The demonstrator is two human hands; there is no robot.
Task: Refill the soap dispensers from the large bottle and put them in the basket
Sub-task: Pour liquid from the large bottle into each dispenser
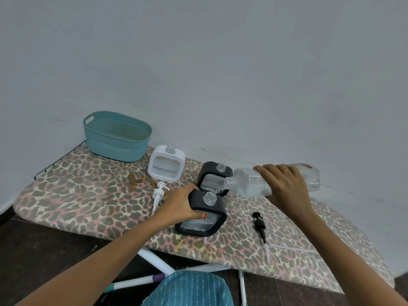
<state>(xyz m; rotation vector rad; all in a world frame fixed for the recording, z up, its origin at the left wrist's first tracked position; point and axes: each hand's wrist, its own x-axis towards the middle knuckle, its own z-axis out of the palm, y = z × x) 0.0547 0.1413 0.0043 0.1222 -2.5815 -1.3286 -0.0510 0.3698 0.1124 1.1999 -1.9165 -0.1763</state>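
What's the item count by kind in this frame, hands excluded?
Soap dispensers: 3 (white, rear black, held black)
Pump heads: 2 (white, black)
Large bottle: 1
Basket: 1
Total: 7

I saw a leopard-print ironing board (88, 195) standing against a pale grey wall (198, 62), with a wire rest (59, 160) at its left end and white legs (154, 261) over dark flooring (44, 250).

Both curled: left grip (182, 204), right grip (284, 184)
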